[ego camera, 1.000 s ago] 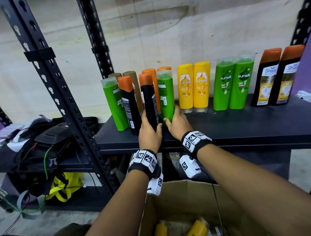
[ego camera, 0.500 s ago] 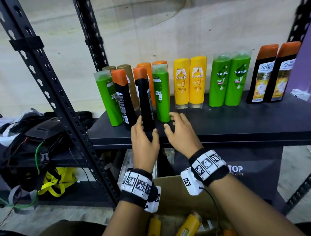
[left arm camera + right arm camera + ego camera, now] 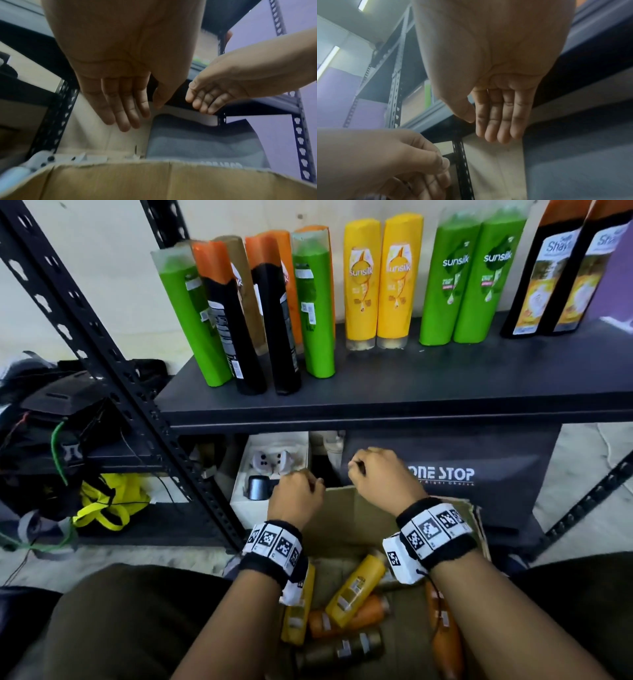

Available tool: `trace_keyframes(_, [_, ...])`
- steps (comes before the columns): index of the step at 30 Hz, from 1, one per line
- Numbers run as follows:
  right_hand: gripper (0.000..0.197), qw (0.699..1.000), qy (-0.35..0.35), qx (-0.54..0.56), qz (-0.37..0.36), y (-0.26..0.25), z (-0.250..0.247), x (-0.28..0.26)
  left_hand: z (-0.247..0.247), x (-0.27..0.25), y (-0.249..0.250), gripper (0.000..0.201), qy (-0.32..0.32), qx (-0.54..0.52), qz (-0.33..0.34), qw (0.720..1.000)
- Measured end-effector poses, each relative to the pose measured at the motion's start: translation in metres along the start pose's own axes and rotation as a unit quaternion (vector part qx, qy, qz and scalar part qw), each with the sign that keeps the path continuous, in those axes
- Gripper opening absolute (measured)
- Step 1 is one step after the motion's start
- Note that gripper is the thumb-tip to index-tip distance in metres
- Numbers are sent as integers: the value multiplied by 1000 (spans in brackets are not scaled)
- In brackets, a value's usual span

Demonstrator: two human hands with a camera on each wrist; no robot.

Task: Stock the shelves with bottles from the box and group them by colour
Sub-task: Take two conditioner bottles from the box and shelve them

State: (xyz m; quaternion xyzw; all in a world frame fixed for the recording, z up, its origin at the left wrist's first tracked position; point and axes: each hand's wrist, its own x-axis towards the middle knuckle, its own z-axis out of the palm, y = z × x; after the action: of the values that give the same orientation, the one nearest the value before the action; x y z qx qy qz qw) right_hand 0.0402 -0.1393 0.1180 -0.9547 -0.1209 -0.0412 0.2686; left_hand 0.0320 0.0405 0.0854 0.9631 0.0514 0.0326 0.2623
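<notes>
My left hand [image 3: 296, 498] and right hand [image 3: 383, 477] hover empty over the far rim of the cardboard box [image 3: 342, 505], below the shelf [image 3: 411, 385]. The wrist views show the left hand [image 3: 137, 117] and right hand [image 3: 488, 124] with fingers relaxed and nothing held. In the box lie a yellow bottle [image 3: 356, 590], orange bottles [image 3: 445, 642] and a brown bottle [image 3: 342, 648]. On the shelf stand a mixed cluster of green [image 3: 191, 316] and orange-capped black bottles [image 3: 274, 320], then a yellow pair [image 3: 363, 285], a green pair [image 3: 445, 285] and a black pair [image 3: 541, 275].
A black perforated upright [image 3: 102, 344] slants down the left side. Under the shelf sit a white tray of small parts [image 3: 274, 450] and a dark "ONE STOP" bag [image 3: 445, 474]. Bags and cables [image 3: 106, 508] crowd the left floor.
Both hands let go of the black and green bottles on the shelf and dropped back down to the box. The head view tilted downward.
</notes>
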Motion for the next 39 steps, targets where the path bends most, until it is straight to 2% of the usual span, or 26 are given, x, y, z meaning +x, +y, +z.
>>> trace_keyframes(5, [30, 995, -76, -20, 56, 30, 42, -18, 41, -10, -24, 27, -105, 60, -39, 992])
trace_keyframes(10, [29, 978, -164, -27, 125, 66, 81, -40, 75, -21, -51, 40, -191, 86, -93, 973])
trace_keyframes(21, [42, 912, -310, -28, 267, 125, 148, -103, 131, -33, -81, 53, -314, 151, -81, 934])
trace_keyframes(25, [67, 892, -291, 0, 346, 136, 156, -114, 150, -36, -89, 58, -345, 189, -79, 916])
trace_keyframes(26, [66, 890, -285, 0, 355, 140, 158, -115, 155, -37, -91, 59, -354, 194, -78, 912])
trace_keyframes(29, [47, 891, -309, -23, 332, 147, 159, -116, 172, -36, -96, 55, -376, 195, -77, 903])
trace_keyframes(32, [44, 899, -311, -29, 308, 149, 159, -116, 188, -34, -95, 54, -389, 196, -75, 897])
trace_keyframes(35, [42, 892, -289, -43, 345, 157, 163, -117, 206, -32, -92, 46, -396, 194, -70, 895])
trace_keyframes(36, [43, 880, -278, -39, 383, 162, 166, -119, 212, -32, -91, 44, -392, 190, -68, 898])
trace_keyframes(39, [76, 820, -237, 30, 521, 176, 176, -123, 230, -31, -84, 45, -373, 191, -57, 906])
